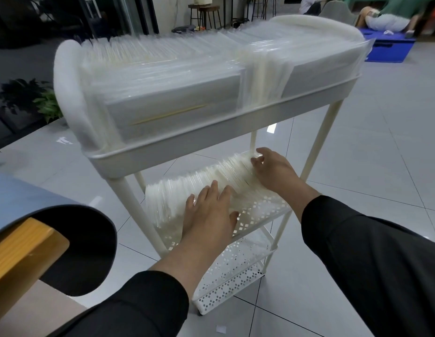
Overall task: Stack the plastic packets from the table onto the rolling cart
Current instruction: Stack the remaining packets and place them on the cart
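Two hands reach into the middle shelf [265, 212] of a white rolling cart [211, 144] at the centre of the frame. The left hand [209, 215] lies flat, fingers spread and straight, pressing on the near end of a row of clear plastic packets [202, 181] standing on edge. The right hand [272, 169] rests at the far end of that row, just below centre, with its fingers bent over the last packets; the fingertips blur into the plastic, so whether they grip or only push cannot be told. Both arms wear black sleeves [372, 259] that run out of the frame at the bottom.

The packets are thin, see-through and whitish, packed so close that single ones are hard to pick out. The top tray's rim hides the far part of the shelf. That top tray [236, 127] is full of the same packets in two blocks, motion-blurred; a thin yellow strip [170, 114] shows through the front of the left block. A perforated bottom shelf [226, 283] sits below, partly hidden by the left forearm.

At the lower left a blue-grey tabletop [24, 190] with a wooden edge is cut off by the frame. Grey floor tiles [381, 142] spread to the right.
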Action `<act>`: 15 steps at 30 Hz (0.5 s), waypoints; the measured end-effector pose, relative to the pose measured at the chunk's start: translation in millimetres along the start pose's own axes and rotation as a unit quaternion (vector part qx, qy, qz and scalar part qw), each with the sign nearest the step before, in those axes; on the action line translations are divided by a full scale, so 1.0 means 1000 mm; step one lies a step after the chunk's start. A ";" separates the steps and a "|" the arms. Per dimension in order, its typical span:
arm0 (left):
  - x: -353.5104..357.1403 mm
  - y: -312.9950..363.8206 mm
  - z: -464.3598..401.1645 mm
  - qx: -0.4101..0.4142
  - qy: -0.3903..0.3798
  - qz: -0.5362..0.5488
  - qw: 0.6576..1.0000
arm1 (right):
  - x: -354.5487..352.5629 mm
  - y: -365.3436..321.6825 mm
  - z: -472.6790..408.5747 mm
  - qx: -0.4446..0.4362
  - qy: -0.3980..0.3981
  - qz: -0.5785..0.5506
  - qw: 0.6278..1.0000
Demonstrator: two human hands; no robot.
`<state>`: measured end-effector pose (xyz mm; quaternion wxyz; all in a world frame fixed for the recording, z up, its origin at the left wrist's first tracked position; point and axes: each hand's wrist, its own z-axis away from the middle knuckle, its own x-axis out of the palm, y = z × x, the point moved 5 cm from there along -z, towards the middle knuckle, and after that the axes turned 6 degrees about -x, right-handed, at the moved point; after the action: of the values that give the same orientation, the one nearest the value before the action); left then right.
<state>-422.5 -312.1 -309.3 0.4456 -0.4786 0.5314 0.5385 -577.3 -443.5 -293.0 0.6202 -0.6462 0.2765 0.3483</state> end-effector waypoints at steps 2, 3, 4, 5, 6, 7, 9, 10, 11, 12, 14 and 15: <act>0.001 -0.001 0.000 0.000 0.004 -0.001 1.000 | 0.000 0.001 -0.004 -0.013 0.003 0.045 0.999; 0.001 -0.001 -0.001 0.001 0.006 -0.003 1.000 | 0.001 0.002 -0.004 -0.020 0.005 0.070 0.997; 0.001 0.000 -0.001 0.002 0.007 -0.003 1.000 | 0.002 0.003 -0.004 -0.019 0.006 0.084 0.996; 0.001 0.000 -0.001 0.002 0.007 -0.001 1.000 | 0.004 0.004 -0.004 -0.013 0.002 0.090 0.996; 0.001 0.000 -0.001 0.001 0.006 0.000 1.000 | 0.005 0.006 -0.005 -0.009 -0.003 0.092 0.996; 0.001 0.000 -0.002 0.001 0.004 -0.001 1.000 | 0.005 0.005 -0.004 -0.008 -0.005 0.093 0.996; 0.001 0.001 -0.002 -0.001 0.006 -0.004 1.000 | 0.001 0.000 -0.001 -0.018 0.016 0.090 0.996; 0.001 0.001 -0.003 -0.001 0.008 -0.005 1.000 | -0.004 -0.003 0.002 -0.024 0.039 0.081 0.996; 0.000 0.001 -0.003 0.003 0.011 -0.008 1.000 | -0.007 -0.007 0.006 -0.032 0.062 0.074 0.995; -0.001 0.003 -0.003 0.013 0.015 -0.015 1.000 | -0.010 -0.010 0.011 -0.047 0.087 0.072 0.992; 0.000 0.007 -0.001 0.046 0.015 -0.035 0.998 | -0.007 -0.013 0.023 -0.090 0.125 0.099 0.983; 0.002 0.010 0.000 0.065 0.005 -0.049 0.997 | -0.003 -0.012 0.029 -0.112 0.137 0.123 0.977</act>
<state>-432.8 -312.3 -309.7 0.4987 -0.4774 0.5432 0.4779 -572.6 -413.7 -282.5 0.4527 -0.7142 0.3955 0.3584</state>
